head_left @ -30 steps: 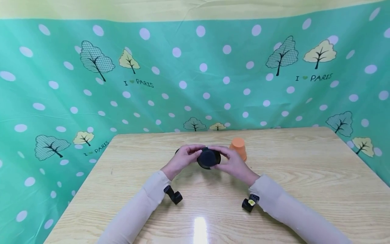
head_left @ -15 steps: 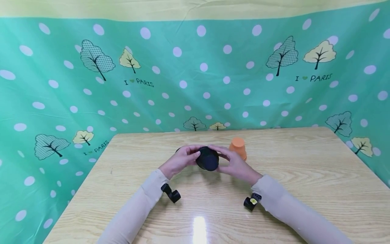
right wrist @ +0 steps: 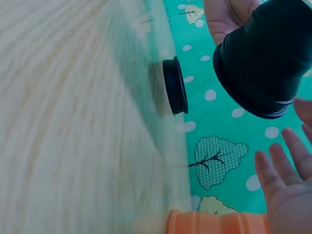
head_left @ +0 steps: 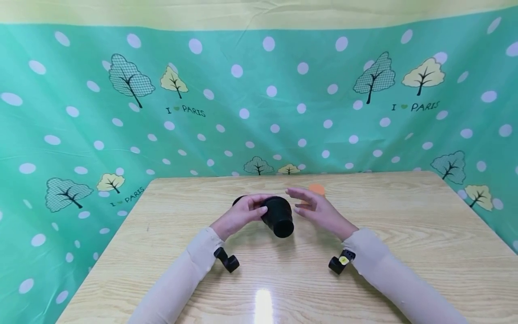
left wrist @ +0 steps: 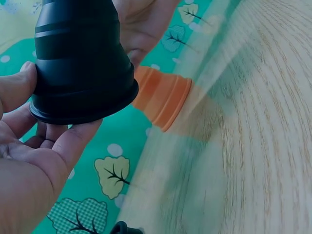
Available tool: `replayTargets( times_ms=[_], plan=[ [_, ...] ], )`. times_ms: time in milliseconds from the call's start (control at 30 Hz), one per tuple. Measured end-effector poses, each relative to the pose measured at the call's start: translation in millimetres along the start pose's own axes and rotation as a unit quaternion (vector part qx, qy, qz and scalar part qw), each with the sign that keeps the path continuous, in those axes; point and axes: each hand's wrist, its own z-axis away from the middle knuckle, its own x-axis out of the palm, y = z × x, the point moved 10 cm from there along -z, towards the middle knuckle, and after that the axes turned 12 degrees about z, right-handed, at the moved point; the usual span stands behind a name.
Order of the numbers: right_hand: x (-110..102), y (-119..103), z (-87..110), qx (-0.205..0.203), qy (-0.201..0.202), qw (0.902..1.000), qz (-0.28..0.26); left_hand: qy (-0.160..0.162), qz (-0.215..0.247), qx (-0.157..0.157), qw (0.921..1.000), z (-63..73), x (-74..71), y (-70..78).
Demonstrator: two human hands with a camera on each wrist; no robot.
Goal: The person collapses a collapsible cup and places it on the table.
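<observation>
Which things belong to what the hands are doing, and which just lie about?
Likely in use: black cup, held in the left hand; right hand, close beside it.
Apparently lying about: orange cup, low black piece, both on the table.

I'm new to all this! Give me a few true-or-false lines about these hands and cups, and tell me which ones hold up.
1. The left hand holds a black cup. True.
2. An orange cup stands wide rim down on the table. True.
3. The black cup is resting on the table. False: it is held in the air.
4. The right hand is open, gripping nothing. True.
5. The cloth behind the table is plain. False: it has printed dots and trees.
</observation>
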Motion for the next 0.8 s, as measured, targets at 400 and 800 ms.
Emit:
replayTargets(
  times_ms=[400,800],
  plan=[
    [8,14,-2.1,0.091,0.032,0.9913,-0.089,-0.008,-0.016,0.021,0.9996,0.1,8.7,10.6],
    [6,10,-4.6,0.091,0.048,0.9920,-0.072,0.017,-0.052,0.041,0.9976,-3.2,2.3,11.8]
  ],
)
